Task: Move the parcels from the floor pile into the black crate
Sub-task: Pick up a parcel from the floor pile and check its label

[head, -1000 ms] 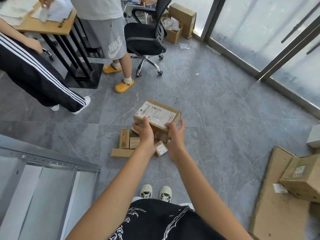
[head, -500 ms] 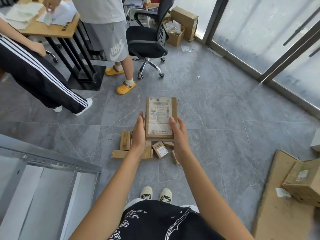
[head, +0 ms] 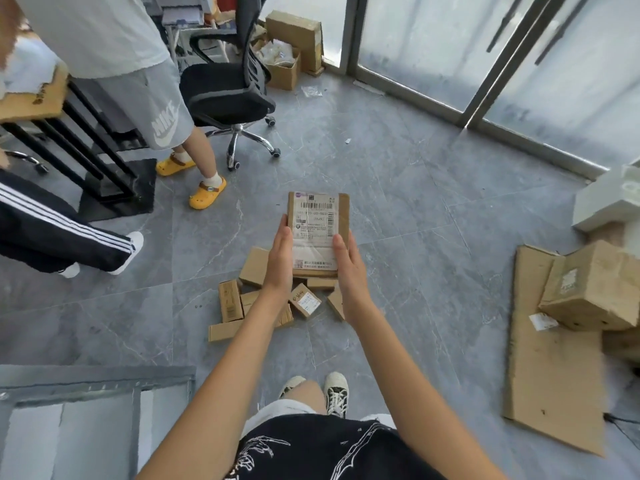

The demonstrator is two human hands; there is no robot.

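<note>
I hold a brown cardboard parcel [head: 320, 220] with a white shipping label face up, lifted above the floor pile. My left hand [head: 280, 258] grips its left side, thumb on the top edge. My right hand [head: 348, 268] grips its right side, thumb lying on the label. Beneath my hands, several small brown parcels [head: 254, 268] lie in a loose heap on the grey tiled floor. No black crate is in view.
Two people stand at the left by a wooden table [head: 33, 98]. A black office chair [head: 228, 95] is behind the pile. Flattened cardboard [head: 547, 368] and a larger box [head: 595, 289] lie at the right. A grey metal frame [head: 97, 379] is at lower left.
I lifted the parcel off the pile and turned it flat, label up and lengthwise, uncovering more of the small parcels below. The view has shifted slightly.
</note>
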